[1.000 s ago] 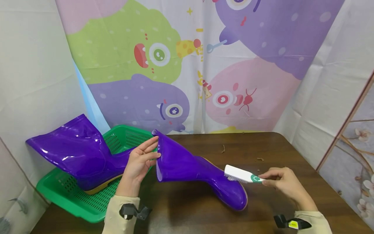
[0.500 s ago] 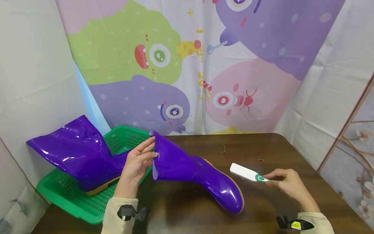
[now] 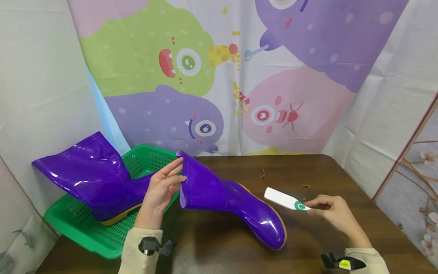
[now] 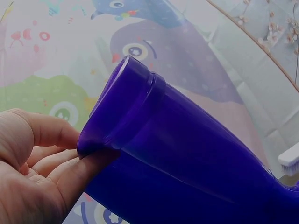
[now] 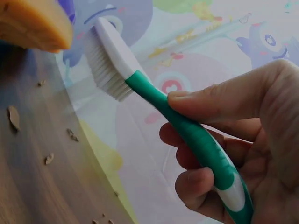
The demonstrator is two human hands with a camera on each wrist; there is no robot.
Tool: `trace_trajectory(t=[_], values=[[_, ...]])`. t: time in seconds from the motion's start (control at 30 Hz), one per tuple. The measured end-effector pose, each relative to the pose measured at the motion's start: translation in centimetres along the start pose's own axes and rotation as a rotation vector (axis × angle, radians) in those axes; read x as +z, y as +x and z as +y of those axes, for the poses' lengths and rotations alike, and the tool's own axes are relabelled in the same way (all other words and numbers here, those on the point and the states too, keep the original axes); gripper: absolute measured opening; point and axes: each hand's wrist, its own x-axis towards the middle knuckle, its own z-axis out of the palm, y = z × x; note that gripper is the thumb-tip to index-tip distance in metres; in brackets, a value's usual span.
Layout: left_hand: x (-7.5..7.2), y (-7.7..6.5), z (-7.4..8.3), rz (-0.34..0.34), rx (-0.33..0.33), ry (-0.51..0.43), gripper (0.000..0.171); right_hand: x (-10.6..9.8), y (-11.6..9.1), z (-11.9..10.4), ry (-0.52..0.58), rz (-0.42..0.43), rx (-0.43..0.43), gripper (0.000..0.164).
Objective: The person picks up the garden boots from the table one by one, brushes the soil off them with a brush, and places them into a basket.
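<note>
A glossy purple rain boot [image 3: 208,188] is held tilted over the table, its toe pointing down to the right. My left hand [image 3: 160,188] pinches the rim of the boot's shaft between thumb and fingers; the left wrist view shows the thumb and fingers at the rim [image 4: 114,107]. In my right hand [image 3: 337,213] is a white and green scrub brush [image 3: 282,198], gripped by its green handle. White bristles [image 5: 106,70] show in the right wrist view, apart from the boot's tan sole [image 5: 35,23]. The brush head is beside the boot's foot.
A second purple boot [image 3: 87,179] lies in a green plastic basket [image 3: 73,230] at the left. Small brown dry bits [image 5: 13,119] are scattered on the dark wooden table [image 3: 232,247]. A cartoon-print curtain [image 3: 226,76] hangs behind.
The brush came off the top of the boot's foot, moved right, then slightly back left. The boot shifted a little left, its foot turning so more of the glossy toe shows.
</note>
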Motion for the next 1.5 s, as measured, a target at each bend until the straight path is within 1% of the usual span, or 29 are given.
trace_trajectory(t=[0.13,0.2,0.4,0.57,0.67,0.83,1.03,1.17,1.33,1.5], values=[[0.0,0.0,0.0,-0.011,0.003,-0.015,0.057,0.2,-0.2,-0.2,0.094,-0.014,-0.033,0.022],[-0.1,-0.1,0.0,-0.012,0.004,-0.018,0.056,0.4,-0.2,-0.2,0.146,-0.034,-0.062,0.021],[0.0,-0.1,0.0,-0.014,0.004,-0.013,0.058,1.1,0.1,-0.2,0.269,-0.074,-0.179,0.022],[0.0,0.0,-0.1,-0.024,0.004,-0.022,0.058,1.6,0.3,-0.1,0.34,-0.154,-0.273,0.023],[-0.1,0.0,-0.2,-0.026,0.003,-0.019,0.058,1.9,0.4,-0.1,0.352,-0.203,-0.301,0.023],[-0.1,0.0,-0.1,-0.016,-0.001,-0.018,0.057,2.4,0.5,-0.2,0.347,-0.243,-0.287,0.022],[-0.2,0.0,0.0,-0.018,-0.002,-0.021,0.057,2.6,0.7,-0.1,0.356,-0.263,-0.262,0.021],[-0.2,0.0,0.0,-0.02,-0.003,-0.015,0.057,2.4,0.6,0.3,0.364,-0.253,-0.225,0.021],[-0.2,0.0,0.0,-0.03,0.002,-0.009,0.058,2.1,0.6,0.7,0.344,-0.241,-0.167,0.019],[-0.2,0.0,-0.1,-0.025,0.006,-0.02,0.056,1.6,0.5,1.0,0.343,-0.256,-0.095,0.017]])
